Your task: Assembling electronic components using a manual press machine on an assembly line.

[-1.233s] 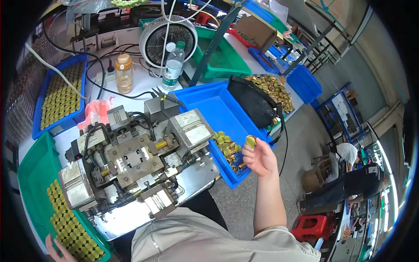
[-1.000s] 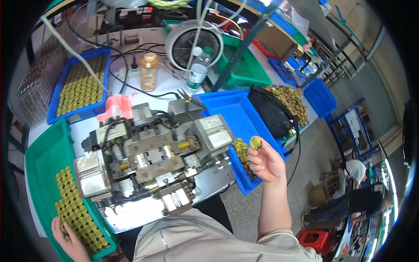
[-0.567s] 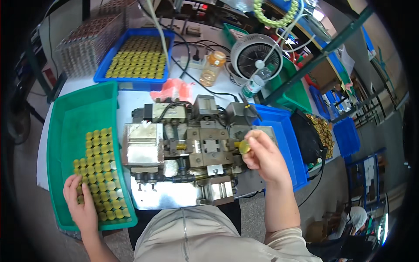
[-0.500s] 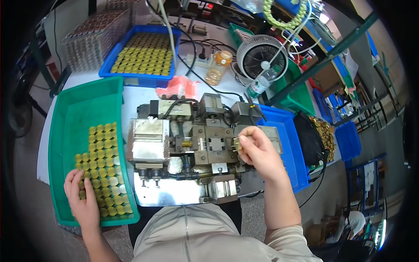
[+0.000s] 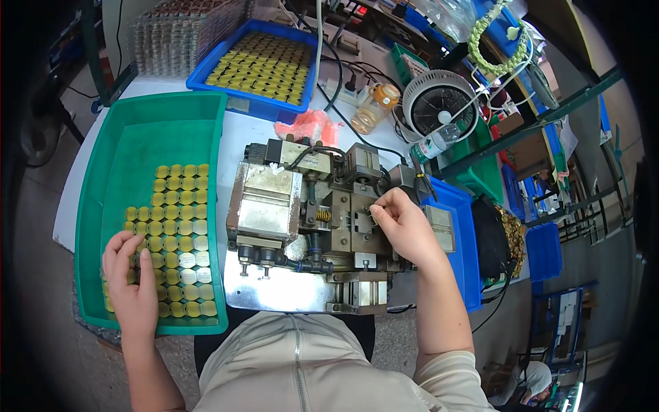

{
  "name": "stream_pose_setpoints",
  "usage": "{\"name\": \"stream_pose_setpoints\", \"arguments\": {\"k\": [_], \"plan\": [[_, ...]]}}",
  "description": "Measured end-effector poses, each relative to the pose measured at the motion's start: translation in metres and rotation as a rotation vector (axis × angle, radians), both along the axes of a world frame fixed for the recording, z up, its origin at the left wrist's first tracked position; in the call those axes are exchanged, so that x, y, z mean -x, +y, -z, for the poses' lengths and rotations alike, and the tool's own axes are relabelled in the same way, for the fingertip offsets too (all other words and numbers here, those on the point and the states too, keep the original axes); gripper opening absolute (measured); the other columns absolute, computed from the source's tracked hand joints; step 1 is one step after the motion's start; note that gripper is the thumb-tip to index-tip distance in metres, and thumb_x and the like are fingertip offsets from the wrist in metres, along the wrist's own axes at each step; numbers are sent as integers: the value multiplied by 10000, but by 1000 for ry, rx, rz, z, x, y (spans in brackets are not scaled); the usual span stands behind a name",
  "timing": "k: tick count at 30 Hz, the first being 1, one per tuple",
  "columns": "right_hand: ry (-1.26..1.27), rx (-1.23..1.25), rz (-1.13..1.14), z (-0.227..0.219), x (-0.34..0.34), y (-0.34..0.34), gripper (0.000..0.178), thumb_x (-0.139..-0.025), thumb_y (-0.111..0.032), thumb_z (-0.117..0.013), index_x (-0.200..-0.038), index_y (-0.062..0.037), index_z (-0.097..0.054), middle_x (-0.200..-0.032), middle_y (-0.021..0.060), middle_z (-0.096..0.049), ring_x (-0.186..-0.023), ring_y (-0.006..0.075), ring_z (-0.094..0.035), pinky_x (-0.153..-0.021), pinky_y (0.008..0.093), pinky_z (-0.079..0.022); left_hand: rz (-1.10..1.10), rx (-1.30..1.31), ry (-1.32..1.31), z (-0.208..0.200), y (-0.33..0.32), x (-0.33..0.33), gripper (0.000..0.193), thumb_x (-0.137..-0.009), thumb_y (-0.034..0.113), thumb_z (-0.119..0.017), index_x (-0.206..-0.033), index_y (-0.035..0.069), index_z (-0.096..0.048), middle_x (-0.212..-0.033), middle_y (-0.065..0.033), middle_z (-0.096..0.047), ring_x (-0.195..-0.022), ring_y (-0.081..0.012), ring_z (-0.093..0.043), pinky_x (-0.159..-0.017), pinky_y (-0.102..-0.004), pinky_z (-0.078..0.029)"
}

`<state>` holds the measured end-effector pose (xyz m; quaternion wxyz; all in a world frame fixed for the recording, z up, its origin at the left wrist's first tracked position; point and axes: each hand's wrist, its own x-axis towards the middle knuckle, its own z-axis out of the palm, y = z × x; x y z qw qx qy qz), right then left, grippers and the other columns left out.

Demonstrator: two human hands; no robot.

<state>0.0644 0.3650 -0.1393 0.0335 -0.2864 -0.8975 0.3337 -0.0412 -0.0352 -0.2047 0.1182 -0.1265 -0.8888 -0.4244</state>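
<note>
My left hand (image 5: 132, 285) rests over the green tray (image 5: 141, 117) at the left, fingers bent and thumb apart, touching the rows of small yellow round pieces (image 5: 171, 226). No piece shows lifted in it. In the middle of the table stands a metal machine (image 5: 340, 230) with clamping blocks, cylinders and a small spring. At the right side of its central fixture (image 5: 364, 222) is my right hand (image 5: 405, 230), thumb and forefinger pinched together. Whatever lies between those fingertips is hidden by them.
Behind stands a blue tray (image 5: 250, 106) full of yellow pieces, with a pink cloth (image 5: 309, 127), an orange-capped jar (image 5: 375, 108), a fan (image 5: 439, 103) and a plastic bottle (image 5: 434, 142). A blue bin (image 5: 467, 271) sits right of the machine. Cables cross the table's back.
The view has shifted, so the table sits farther right in it. My right hand has moved left to the central fixture; the small yellowish piece at its fingertips no longer shows clearly. My left hand stays over the tray.
</note>
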Motion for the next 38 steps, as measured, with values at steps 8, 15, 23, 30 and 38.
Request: {"name": "stream_pose_setpoints", "arguments": {"k": [8, 15, 23, 30, 38], "plan": [[-33, -105, -103, -4, -2, -8, 98, -949, -121, -637, -943, -39, -583, -718, 11, -561, -620, 112, -478, -569, 270, -405, -1, -6, -20, 0, 1, 0, 217, -976, 83, -575, -1178, 27, -632, -1299, -112, -549, -1196, -256, -515, -984, -343, -435], [-80, -267, -130, -6, 4, -21, 108, -938, -136, -644, -943, -51, -577, -711, 51, -590, -610, 180, -527, -575, 328, -438, -11, -6, -34, -2, 4, 0, 215, -979, 87, -575, -1175, 27, -638, -1298, -109, -550, -1188, -252, -521, -973, -340, -445], [3, -427, -190, 3, 2, -26, 131, -919, -145, -656, -920, -57, -560, -730, 76, -631, -609, 256, -577, -584, 379, -465, -20, -7, -43, -3, 4, -1, 215, -980, 90, -576, -1174, 26, -642, -1301, -113, -549, -1188, -252, -524, -966, -342, -455], [-9, -591, -260, 5, -5, -26, 121, -906, -131, -664, -981, -57, -605, -822, 91, -665, -683, 263, -616, -631, 361, -489, -6, -5, -41, -3, 4, 1, 217, -977, 90, -581, -1176, 26, -642, -1303, -115, -549, -1191, -253, -523, -970, -346, -457], [277, -685, -572, 9, -25, 2, 388, -872, -69, -661, -1258, -94, -656, -1092, 95, -701, -991, 276, -640, -908, 366, -486, -11, -38, -100, -3, 1, 0, 218, -979, 92, -583, -1178, 26, -642, -1312, -112, -544, -1202, -259, -522, -985, -350, -453]]}}
